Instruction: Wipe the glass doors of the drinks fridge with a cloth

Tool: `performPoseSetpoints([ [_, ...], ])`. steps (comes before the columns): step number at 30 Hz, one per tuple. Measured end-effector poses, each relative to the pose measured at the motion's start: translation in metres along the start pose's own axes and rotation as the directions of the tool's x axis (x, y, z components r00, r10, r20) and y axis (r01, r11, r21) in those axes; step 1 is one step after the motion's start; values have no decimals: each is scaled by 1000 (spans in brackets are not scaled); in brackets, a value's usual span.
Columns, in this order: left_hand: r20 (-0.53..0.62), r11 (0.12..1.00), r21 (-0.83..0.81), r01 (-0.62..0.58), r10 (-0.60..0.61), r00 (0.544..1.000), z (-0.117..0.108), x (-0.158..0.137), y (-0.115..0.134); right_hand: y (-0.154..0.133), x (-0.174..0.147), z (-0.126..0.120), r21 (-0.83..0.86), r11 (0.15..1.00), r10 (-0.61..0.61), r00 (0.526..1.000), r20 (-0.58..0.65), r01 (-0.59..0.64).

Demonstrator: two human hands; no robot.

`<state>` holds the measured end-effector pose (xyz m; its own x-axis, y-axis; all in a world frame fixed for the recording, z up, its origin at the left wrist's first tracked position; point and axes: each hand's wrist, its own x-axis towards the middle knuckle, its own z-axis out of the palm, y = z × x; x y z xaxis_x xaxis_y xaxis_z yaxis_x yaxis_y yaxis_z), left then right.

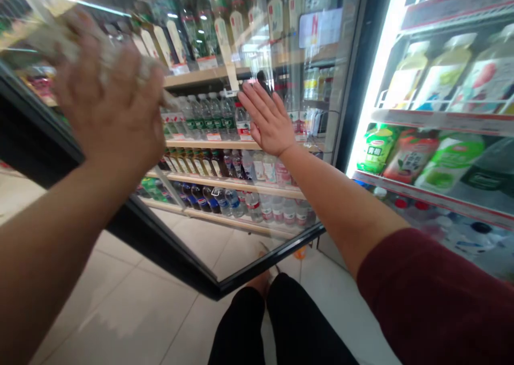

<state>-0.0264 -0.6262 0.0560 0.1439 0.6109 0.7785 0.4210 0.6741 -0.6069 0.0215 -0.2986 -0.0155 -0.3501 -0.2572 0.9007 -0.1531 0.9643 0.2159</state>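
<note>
A glass door [176, 252] with a black frame stands open before me. My left hand [112, 113], blurred by motion, is at the upper left of the glass with a pale, greyish-white cloth [52, 41] under its fingers. Part of the cloth is hidden behind the hand. My right hand [271, 121] lies flat against the glass near the middle, fingers stretched out and nothing in it.
Right of the door is a lit fridge with shelves [433, 194] of drinks, among them a green bottle [377, 148]. Through the glass, wooden shelves [225, 183] hold rows of bottles. Pale floor tiles [120, 301] and my legs [297, 322] lie below.
</note>
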Motion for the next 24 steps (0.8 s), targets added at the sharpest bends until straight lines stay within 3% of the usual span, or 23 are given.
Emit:
performPoseSetpoints([
  [2,179,986,-132,-101,124,976,-2,-19,21,-1,0,0,-14,1000,1,1000,-1,-1],
  [3,225,965,-204,-164,210,952,-5,-24,27,-1,0,0,-21,1000,2,1000,0,-2],
  [5,273,955,-233,-183,245,930,-13,-24,26,-1,0,0,-29,1000,4,1000,4,-4],
  [9,147,999,-23,50,-46,988,-24,-12,8,-2,0,0,-20,1000,10,1000,9,-10],
  [12,85,991,-42,126,-122,989,-21,-34,29,-2,1,0,-15,1000,12,1000,17,-12],
  [15,171,993,-108,-37,55,984,-18,-72,61,-2,1,0,-22,1000,10,1000,28,-10],
  [17,189,979,-139,-151,176,966,-19,-81,67,-2,1,-1,-21,1000,3,999,34,-2],
  [18,188,978,-140,-156,181,965,-21,-79,63,-2,1,-1,-18,1000,-1,999,34,1],
  [21,139,994,-108,26,-11,990,-25,-56,42,-1,1,-1,-6,1000,3,1000,22,-3],
  [24,74,972,-105,211,-204,976,-22,-44,37,-3,1,-2,-13,1000,20,1000,23,-19],
])
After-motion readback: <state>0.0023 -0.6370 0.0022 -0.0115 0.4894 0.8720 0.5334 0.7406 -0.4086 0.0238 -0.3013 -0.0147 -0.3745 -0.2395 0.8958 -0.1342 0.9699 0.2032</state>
